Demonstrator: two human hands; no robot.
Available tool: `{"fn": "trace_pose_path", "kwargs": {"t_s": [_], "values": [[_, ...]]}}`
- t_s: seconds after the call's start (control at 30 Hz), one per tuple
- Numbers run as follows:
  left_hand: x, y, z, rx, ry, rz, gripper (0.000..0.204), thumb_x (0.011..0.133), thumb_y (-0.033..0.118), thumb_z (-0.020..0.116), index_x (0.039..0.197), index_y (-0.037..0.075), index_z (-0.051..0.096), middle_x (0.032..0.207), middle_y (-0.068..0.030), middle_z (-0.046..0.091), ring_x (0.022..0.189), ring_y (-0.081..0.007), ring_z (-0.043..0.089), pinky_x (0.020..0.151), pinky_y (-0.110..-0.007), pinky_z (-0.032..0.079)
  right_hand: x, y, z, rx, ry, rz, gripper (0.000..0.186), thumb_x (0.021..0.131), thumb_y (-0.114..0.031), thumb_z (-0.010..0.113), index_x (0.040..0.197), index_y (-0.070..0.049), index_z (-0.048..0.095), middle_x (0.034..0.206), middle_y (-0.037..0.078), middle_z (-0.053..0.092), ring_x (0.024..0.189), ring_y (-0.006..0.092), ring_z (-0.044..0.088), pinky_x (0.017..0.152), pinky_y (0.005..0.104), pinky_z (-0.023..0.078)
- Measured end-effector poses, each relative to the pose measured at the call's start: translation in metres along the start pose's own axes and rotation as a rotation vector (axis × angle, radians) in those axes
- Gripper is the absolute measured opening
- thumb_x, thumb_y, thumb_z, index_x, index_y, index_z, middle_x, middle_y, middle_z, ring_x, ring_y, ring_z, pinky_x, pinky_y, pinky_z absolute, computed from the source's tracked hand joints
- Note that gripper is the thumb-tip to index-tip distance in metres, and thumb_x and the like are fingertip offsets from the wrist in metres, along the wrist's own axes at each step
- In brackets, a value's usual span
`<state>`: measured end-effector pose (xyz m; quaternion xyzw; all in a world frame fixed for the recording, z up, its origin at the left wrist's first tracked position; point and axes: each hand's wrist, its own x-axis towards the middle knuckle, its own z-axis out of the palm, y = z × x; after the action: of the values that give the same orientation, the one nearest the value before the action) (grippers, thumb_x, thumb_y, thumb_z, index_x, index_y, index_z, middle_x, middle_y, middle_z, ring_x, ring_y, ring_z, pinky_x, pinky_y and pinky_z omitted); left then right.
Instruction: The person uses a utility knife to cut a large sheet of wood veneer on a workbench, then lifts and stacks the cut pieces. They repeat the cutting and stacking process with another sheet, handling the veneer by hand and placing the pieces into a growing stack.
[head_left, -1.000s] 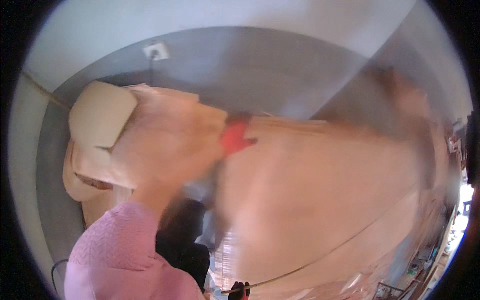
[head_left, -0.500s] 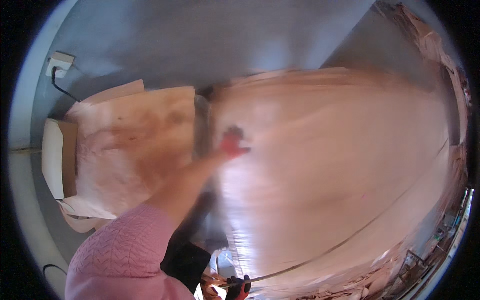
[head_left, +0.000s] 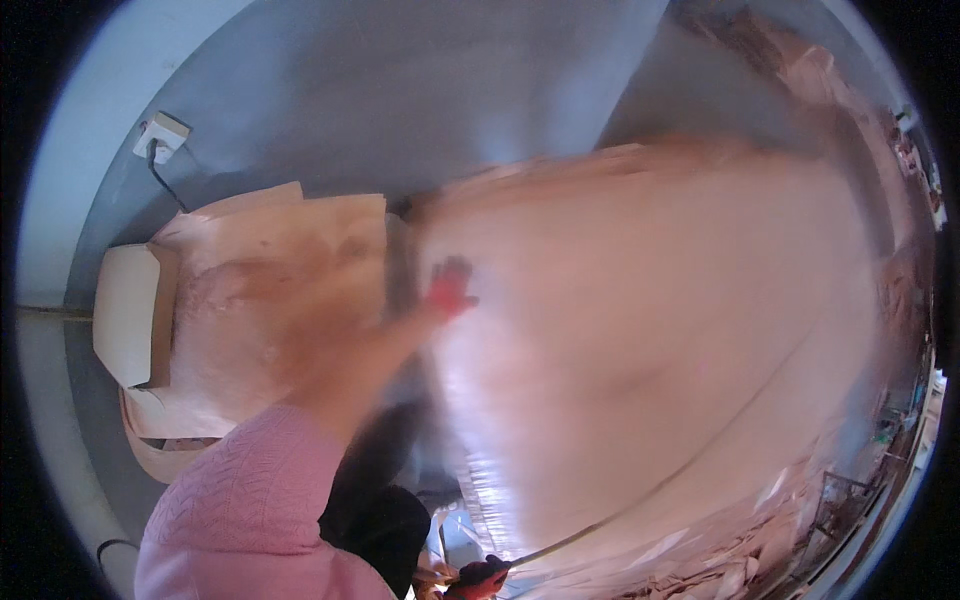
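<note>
My left hand (head_left: pixel 448 288), in a red and dark glove with the fingers spread, is at the left edge of a large pale wood-veneer sheet (head_left: pixel 640 310); motion blur hides whether it touches. The bare forearm and pink sleeve come in from below. At the lower edge my right hand (head_left: pixel 478 578), also gloved, grips a long thin stick (head_left: pixel 610 518), which runs diagonally up to the right across the sheet. Left of the large sheet lies a stack of smaller, stained veneer sheets (head_left: pixel 260 280), with a cream folded piece (head_left: pixel 125 310) on its left end.
A grey and white wall (head_left: pixel 480 70) rises behind the stacks, with a socket (head_left: pixel 162 137) and black cable at upper left. Ragged veneer scraps (head_left: pixel 720 570) line the lower and right edges. A small metal frame (head_left: pixel 830 500) and other clutter stand at far right.
The view has swung, lifting the stacks in the picture since one second ago. Over the last half second my left hand has shifted slightly left, fingers still spread. My right hand still holds the stick.
</note>
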<state>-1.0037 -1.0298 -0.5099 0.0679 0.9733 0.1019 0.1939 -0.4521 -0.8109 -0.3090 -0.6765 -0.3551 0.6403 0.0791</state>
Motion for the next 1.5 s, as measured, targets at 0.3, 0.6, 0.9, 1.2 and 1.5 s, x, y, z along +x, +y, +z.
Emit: {"fn": "trace_pose_path", "kwargs": {"t_s": [0.3, 0.6, 0.9, 1.2, 1.5], "values": [[0.02, 0.025, 0.036, -0.204, -0.126, -0.195, 0.097, 0.081, 0.058, 0.064, 0.151, 0.002, 0.026, 0.159, -0.0243, 0.02, 0.147, -0.0392, 0.019, 0.117, -0.049, 0.023, 0.085, 0.054, -0.077, -0.296, -0.037, -0.004, 0.03, 0.098, -0.026, 0.05, 0.105, 0.001, 0.061, 0.086, 0.013, 0.064, 0.073, 0.0222, 0.061, 0.067, 0.0368, 0.05], [0.009, 0.033, 0.039, 0.124, -0.128, 0.005, 0.026, 0.087, 0.024, 0.056, 0.106, 0.007, 0.062, 0.121, -0.0154, 0.06, 0.109, -0.0339, 0.06, 0.091, -0.048, 0.048, 0.049, 0.012, -0.039, -0.183, -0.005, -0.16, 0.037, 0.099, -0.033, 0.05, 0.099, 0.002, 0.063, 0.059, 0.002, 0.051, 0.043, 0.0146, 0.043, 0.039, 0.028, 0.032], [0.029, 0.055, 0.026, -0.039, -0.094, -0.175, 0.118, 0.073, 0.063, 0.069, 0.155, 0.003, 0.011, 0.161, -0.0235, 0.01, 0.15, -0.0401, 0.007, 0.119, -0.056, 0.011, 0.038, 0.017, -0.027, -0.028, 0.028, -0.066, 0.041, 0.104, -0.035, 0.046, 0.108, 0.004, 0.058, 0.055, -0.002, 0.043, 0.04, 0.0068, 0.035, 0.037, 0.0215, 0.027], [0.01, 0.082, 0.031, -0.044, -0.211, -0.012, 0.05, 0.089, 0.037, 0.056, 0.126, 0.003, 0.055, 0.149, -0.0247, 0.039, 0.123, -0.0405, 0.051, 0.103, -0.051, 0.04, 0.082, 0.048, -0.052, -0.486, 0.086, -0.219, 0.019, 0.091, -0.017, 0.055, 0.088, 0.0, 0.064, 0.08, 0.008, 0.064, 0.065, 0.022, 0.056, 0.057, 0.0339, 0.044], [-0.034, 0.134, -0.059, 0.226, -0.1, 0.386, 0.034, 0.084, 0.035, 0.061, 0.096, 0.005, 0.071, 0.151, -0.0186, 0.037, 0.131, -0.0389, 0.043, 0.105, -0.049, 0.039, 0.044, 0.013, -0.044, -0.098, -0.017, -0.096, 0.04, 0.102, -0.031, 0.049, 0.117, 0.005, 0.056, 0.062, -0.003, 0.049, 0.049, 0.008, 0.043, 0.043, 0.0223, 0.034]]}}
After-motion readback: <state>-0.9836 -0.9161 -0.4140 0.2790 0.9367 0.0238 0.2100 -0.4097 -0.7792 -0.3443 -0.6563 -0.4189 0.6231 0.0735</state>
